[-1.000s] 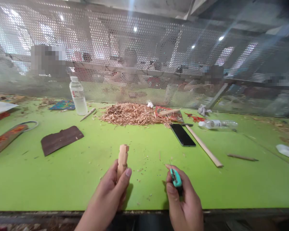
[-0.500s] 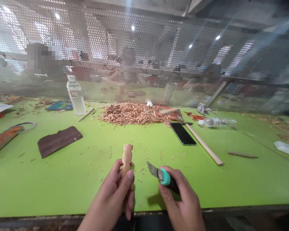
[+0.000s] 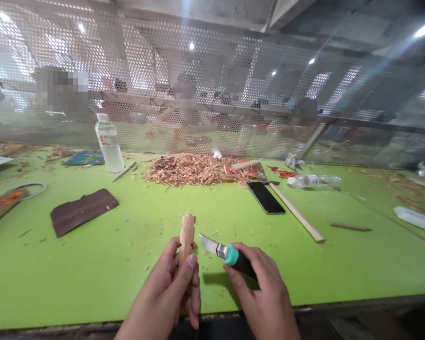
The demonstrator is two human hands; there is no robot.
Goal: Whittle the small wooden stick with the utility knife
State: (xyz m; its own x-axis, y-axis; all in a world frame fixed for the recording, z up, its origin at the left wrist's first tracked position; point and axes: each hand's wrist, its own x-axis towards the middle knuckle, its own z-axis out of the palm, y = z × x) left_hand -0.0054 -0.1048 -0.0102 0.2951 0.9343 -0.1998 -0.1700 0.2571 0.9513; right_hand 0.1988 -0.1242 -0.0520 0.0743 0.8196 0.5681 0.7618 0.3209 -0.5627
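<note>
My left hand (image 3: 173,278) grips a small carved piece of wood (image 3: 187,233), held upright with notches cut along its sides. Its lower part is hidden by my fingers and thumb. In my right hand (image 3: 262,283) is a carving knife (image 3: 232,257) with a black and turquoise handle. The blade points left and slightly up, just right of the wood and apart from it. Both hands are above the near edge of the green table (image 3: 92,278).
A heap of wood shavings (image 3: 194,169) lies at the back. Around it are a water bottle (image 3: 109,144), a phone (image 3: 266,197), a wooden stick (image 3: 297,212), brown sandpaper (image 3: 85,211) and a bottle on its side (image 3: 315,181). A perforated screen (image 3: 212,56) stands behind.
My right hand has moved left, bringing the knife blade closer to the wood and turning it flatter. My left hand holds the wood almost as before. The view has shifted slightly.
</note>
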